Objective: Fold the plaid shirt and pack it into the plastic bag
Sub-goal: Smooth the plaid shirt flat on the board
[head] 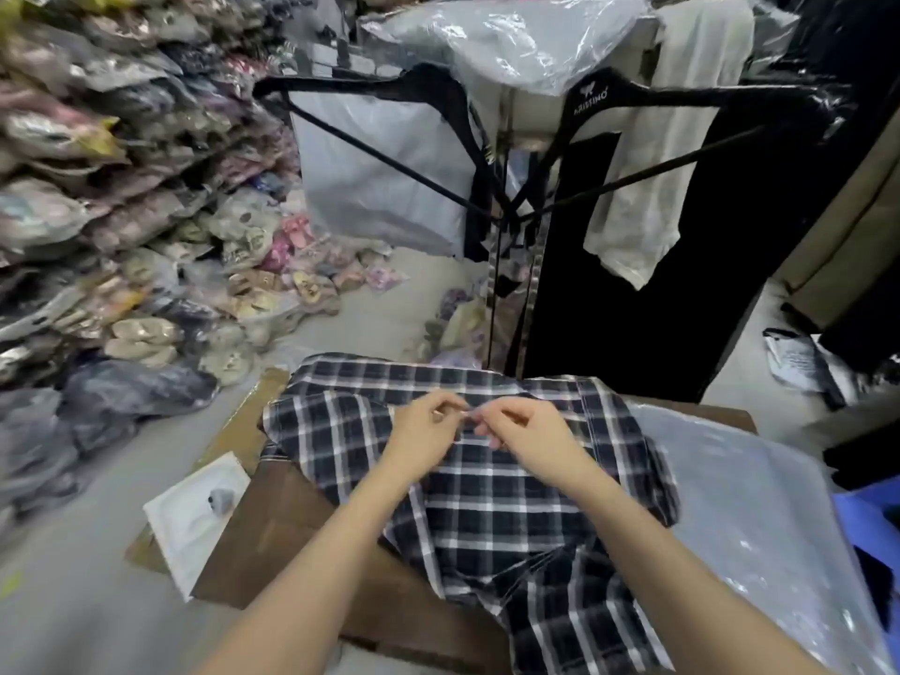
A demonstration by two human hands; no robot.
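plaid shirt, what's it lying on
The dark blue and white plaid shirt lies on a brown cardboard sheet; its right edge meets a clear plastic bag. Whatever is beneath its middle is covered by the cloth.

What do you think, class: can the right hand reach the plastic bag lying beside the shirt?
Probably yes: the plastic bag lies uncovered beside the plaid shirt on that side, but the right hand must first release the shirt.
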